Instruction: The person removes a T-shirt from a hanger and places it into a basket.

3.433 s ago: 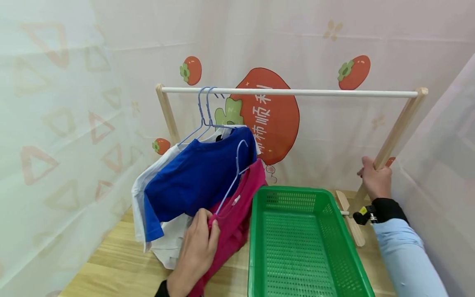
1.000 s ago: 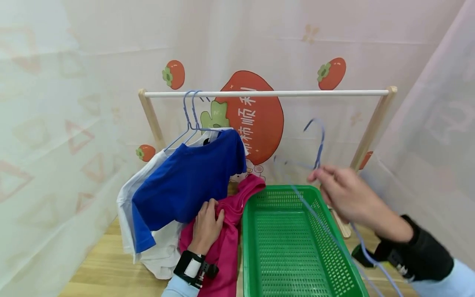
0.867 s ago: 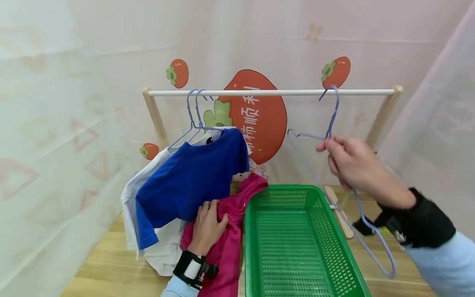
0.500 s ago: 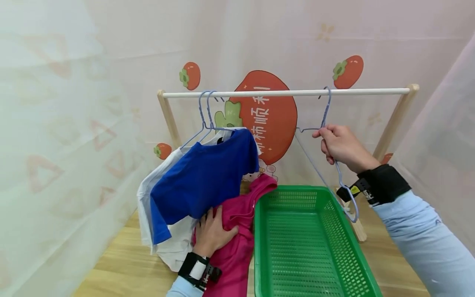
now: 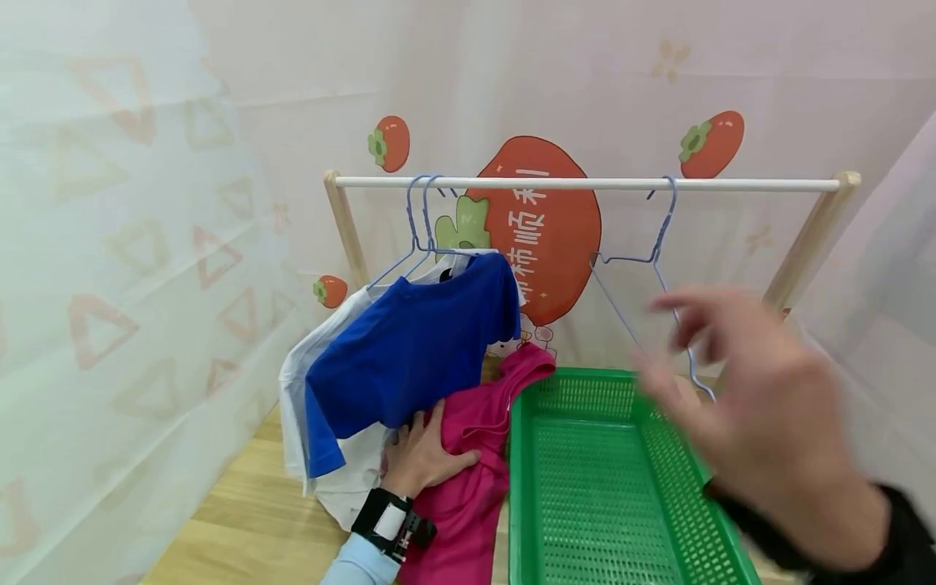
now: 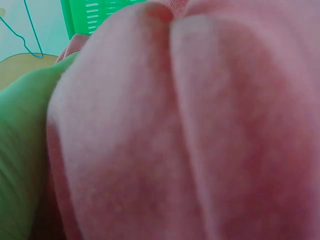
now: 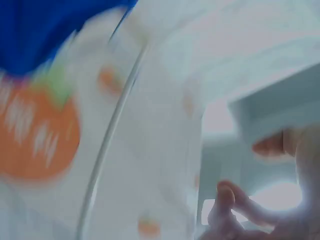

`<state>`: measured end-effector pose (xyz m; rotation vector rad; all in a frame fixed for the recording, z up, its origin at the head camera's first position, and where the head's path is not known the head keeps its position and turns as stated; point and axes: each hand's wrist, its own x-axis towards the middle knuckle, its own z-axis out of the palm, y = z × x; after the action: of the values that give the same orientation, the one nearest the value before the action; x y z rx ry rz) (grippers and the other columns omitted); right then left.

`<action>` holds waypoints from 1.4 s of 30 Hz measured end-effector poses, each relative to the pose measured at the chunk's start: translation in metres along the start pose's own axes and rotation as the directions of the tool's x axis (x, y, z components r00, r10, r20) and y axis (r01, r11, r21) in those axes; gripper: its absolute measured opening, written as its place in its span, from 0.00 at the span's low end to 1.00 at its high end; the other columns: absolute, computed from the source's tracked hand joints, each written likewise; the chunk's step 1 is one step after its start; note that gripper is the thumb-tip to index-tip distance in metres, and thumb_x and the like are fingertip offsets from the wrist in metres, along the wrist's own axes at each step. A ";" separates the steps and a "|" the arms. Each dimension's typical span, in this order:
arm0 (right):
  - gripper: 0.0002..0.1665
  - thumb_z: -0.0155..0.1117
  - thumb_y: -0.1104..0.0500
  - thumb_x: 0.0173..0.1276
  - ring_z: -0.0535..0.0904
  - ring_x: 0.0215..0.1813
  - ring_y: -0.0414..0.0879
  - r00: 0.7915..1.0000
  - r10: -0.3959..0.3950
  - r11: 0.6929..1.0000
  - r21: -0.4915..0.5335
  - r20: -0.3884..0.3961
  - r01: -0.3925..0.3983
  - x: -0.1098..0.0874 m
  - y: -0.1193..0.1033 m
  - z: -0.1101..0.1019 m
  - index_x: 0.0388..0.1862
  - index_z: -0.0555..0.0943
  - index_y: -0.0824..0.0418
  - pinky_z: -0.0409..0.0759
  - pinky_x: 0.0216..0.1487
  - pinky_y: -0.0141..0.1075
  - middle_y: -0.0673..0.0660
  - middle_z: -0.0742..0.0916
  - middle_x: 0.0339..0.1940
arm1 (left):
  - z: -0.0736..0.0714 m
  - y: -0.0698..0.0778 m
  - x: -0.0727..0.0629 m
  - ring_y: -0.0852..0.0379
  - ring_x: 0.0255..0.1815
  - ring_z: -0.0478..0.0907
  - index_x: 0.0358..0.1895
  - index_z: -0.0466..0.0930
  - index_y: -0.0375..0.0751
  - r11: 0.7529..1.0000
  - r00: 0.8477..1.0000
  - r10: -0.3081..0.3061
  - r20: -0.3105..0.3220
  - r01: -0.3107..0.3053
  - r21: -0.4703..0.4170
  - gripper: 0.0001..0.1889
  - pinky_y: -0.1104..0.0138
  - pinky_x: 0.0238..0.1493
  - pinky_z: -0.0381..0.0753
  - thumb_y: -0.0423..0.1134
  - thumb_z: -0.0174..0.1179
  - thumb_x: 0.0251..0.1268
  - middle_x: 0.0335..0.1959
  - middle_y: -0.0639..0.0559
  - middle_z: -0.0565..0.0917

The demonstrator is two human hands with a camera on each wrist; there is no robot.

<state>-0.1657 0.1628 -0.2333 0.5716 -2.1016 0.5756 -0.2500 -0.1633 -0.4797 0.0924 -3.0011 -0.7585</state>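
Note:
A pink shirt (image 5: 468, 496) lies crumpled on the wooden table, its collar end over the green basket's near-left rim. On it rests my left hand (image 5: 424, 459), thumb and fingers spread. Pink cloth (image 6: 190, 125) fills most of the left wrist view. A bare blue wire hanger (image 5: 664, 236) hangs from the white rod (image 5: 556, 184), right of centre. My right hand (image 5: 768, 414), blurred, is in front of the hanger's lower part with nothing in it. Its thumb and fingers (image 7: 227, 197) stand apart in the right wrist view.
A blue shirt (image 5: 417, 349) and a white shirt (image 5: 303, 374) hang on blue hangers at the rod's left. More white cloth (image 5: 354, 475) lies below them. The green basket (image 5: 517, 487) stands right of the pink shirt. A wooden post (image 5: 812, 236) supports the rod's right end.
The hanger has come out of the pink shirt and onto the rod. My right hand has let go of it and drawn back toward me. My left hand now lies flat on the pink shirt.

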 end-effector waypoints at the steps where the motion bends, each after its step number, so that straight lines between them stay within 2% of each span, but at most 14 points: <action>1: 0.26 0.72 0.45 0.64 0.76 0.42 0.30 0.993 -0.066 0.998 0.019 0.095 0.065 -0.008 -0.013 0.011 0.59 0.84 0.53 0.70 0.32 0.25 0.44 0.85 0.41 | 0.000 0.000 0.000 0.19 0.77 0.61 0.86 0.53 0.48 1.000 1.000 -0.002 -0.001 0.002 0.002 0.64 0.19 0.65 0.61 0.75 0.70 0.49 0.80 0.30 0.62; 3: 0.36 0.76 0.39 0.62 0.81 0.48 0.41 0.927 -0.141 0.990 0.057 0.348 0.129 -0.021 -0.034 0.041 0.66 0.81 0.50 0.78 0.33 0.30 0.51 0.86 0.50 | 0.000 0.001 0.000 0.19 0.78 0.60 0.86 0.53 0.47 1.000 1.000 -0.005 -0.012 0.005 0.005 0.64 0.19 0.64 0.62 0.74 0.71 0.48 0.80 0.29 0.61; 6: 0.53 0.77 0.30 0.59 0.79 0.66 0.57 0.726 -0.152 0.987 0.070 0.671 0.142 -0.030 -0.045 0.107 0.78 0.71 0.48 0.86 0.52 0.48 0.60 0.79 0.70 | 0.000 0.003 0.002 0.19 0.79 0.58 0.85 0.53 0.42 1.000 1.000 -0.011 -0.027 0.012 0.029 0.65 0.19 0.64 0.63 0.73 0.72 0.48 0.81 0.28 0.60; 8: 0.62 0.78 0.27 0.55 0.71 0.77 0.66 0.593 -0.134 0.986 0.049 0.794 0.158 -0.033 -0.041 0.154 0.83 0.65 0.48 0.80 0.64 0.62 0.64 0.72 0.79 | 0.001 0.004 0.003 0.20 0.78 0.58 0.84 0.55 0.38 0.999 0.999 -0.016 -0.043 0.018 0.042 0.65 0.20 0.64 0.64 0.72 0.73 0.48 0.81 0.28 0.60; 10: 0.69 0.80 0.25 0.49 0.63 0.83 0.70 0.495 -0.081 0.984 -0.009 0.865 0.178 -0.037 -0.034 0.196 0.86 0.61 0.46 0.68 0.72 0.72 0.66 0.65 0.85 | 0.004 0.006 0.003 0.21 0.77 0.61 0.82 0.58 0.34 0.998 0.998 -0.004 -0.061 0.008 0.057 0.62 0.23 0.65 0.67 0.69 0.74 0.50 0.79 0.27 0.63; 13: 0.78 0.81 0.20 0.40 0.64 0.84 0.65 0.402 0.055 0.952 -0.169 0.914 0.255 -0.047 -0.025 0.240 0.87 0.56 0.39 0.63 0.77 0.70 0.64 0.64 0.86 | 0.015 0.009 0.001 0.24 0.69 0.71 0.75 0.67 0.30 0.995 0.990 0.088 -0.112 -0.081 0.062 0.54 0.31 0.62 0.76 0.60 0.77 0.50 0.70 0.27 0.72; 17: 0.79 0.77 0.13 0.33 0.72 0.79 0.57 0.351 0.177 0.843 -0.325 0.920 0.428 -0.065 -0.021 0.269 0.86 0.55 0.30 0.61 0.79 0.64 0.59 0.71 0.82 | 0.031 0.014 -0.004 0.32 0.55 0.80 0.65 0.75 0.33 0.972 0.960 0.232 -0.159 -0.222 0.077 0.41 0.43 0.50 0.85 0.49 0.80 0.47 0.54 0.34 0.82; 19: 0.74 0.76 0.14 0.37 0.76 0.75 0.54 0.360 0.168 0.818 -0.334 0.918 0.469 -0.072 -0.020 0.275 0.84 0.59 0.31 0.62 0.78 0.61 0.57 0.76 0.78 | 0.033 0.016 -0.007 0.37 0.50 0.83 0.58 0.79 0.37 0.966 0.950 0.258 -0.177 -0.249 0.073 0.34 0.47 0.43 0.85 0.45 0.79 0.47 0.48 0.39 0.85; 22: 0.59 0.77 0.24 0.48 0.82 0.66 0.54 0.431 0.069 0.878 -0.260 0.900 0.403 -0.077 -0.017 0.281 0.78 0.72 0.42 0.71 0.72 0.57 0.57 0.84 0.68 | 0.027 0.018 -0.007 0.44 0.40 0.85 0.42 0.80 0.45 0.968 0.942 0.248 -0.227 -0.246 0.037 0.18 0.55 0.32 0.82 0.40 0.76 0.48 0.38 0.46 0.86; 26: 0.31 0.78 0.48 0.57 0.85 0.48 0.54 0.573 -0.131 0.983 0.029 0.809 0.183 -0.067 -0.009 0.278 0.57 0.80 0.57 0.84 0.51 0.49 0.61 0.86 0.50 | 0.006 0.023 -0.002 0.54 0.27 0.80 0.28 0.74 0.51 0.957 0.908 0.242 -0.342 -0.281 -0.068 0.13 0.63 0.23 0.70 0.37 0.72 0.48 0.27 0.53 0.83; 29: 0.20 0.76 0.60 0.54 0.79 0.39 0.50 0.685 -0.234 0.968 0.228 0.690 0.102 -0.047 -0.006 0.266 0.45 0.79 0.60 0.80 0.35 0.40 0.58 0.82 0.40 | -0.019 0.040 0.001 0.58 0.22 0.72 0.27 0.72 0.52 0.928 0.868 0.255 -0.426 -0.344 -0.144 0.14 0.62 0.21 0.67 0.35 0.71 0.47 0.24 0.55 0.77; 33: 0.17 0.75 0.60 0.52 0.72 0.37 0.46 0.812 -0.284 0.945 0.294 0.509 0.146 -0.013 -0.007 0.237 0.40 0.79 0.58 0.73 0.33 0.35 0.53 0.79 0.34 | -0.066 0.078 -0.002 0.59 0.23 0.67 0.28 0.71 0.49 0.882 0.829 0.293 -0.475 -0.427 -0.200 0.12 0.63 0.22 0.67 0.32 0.68 0.53 0.24 0.55 0.73; 36: 0.16 0.76 0.59 0.53 0.72 0.36 0.46 0.875 -0.269 0.951 0.254 0.402 0.175 0.014 -0.007 0.200 0.38 0.79 0.59 0.72 0.34 0.36 0.54 0.79 0.33 | -0.100 0.114 -0.006 0.57 0.24 0.67 0.29 0.71 0.45 0.827 0.782 0.378 -0.495 -0.526 -0.200 0.10 0.65 0.25 0.66 0.30 0.63 0.57 0.25 0.52 0.72; 42: 0.14 0.75 0.60 0.55 0.72 0.34 0.50 0.947 -0.228 0.967 0.163 0.224 0.194 0.050 -0.004 0.121 0.34 0.78 0.63 0.72 0.33 0.40 0.58 0.78 0.32 | -0.143 0.179 -0.017 0.56 0.29 0.70 0.33 0.73 0.42 0.692 0.640 0.549 -0.538 -0.709 -0.138 0.07 0.66 0.29 0.68 0.27 0.57 0.55 0.31 0.50 0.75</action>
<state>-0.2645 0.0790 -0.2542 0.9781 -2.1988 0.5541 -0.2332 -0.0723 -0.2689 -0.6833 -2.1491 -0.9587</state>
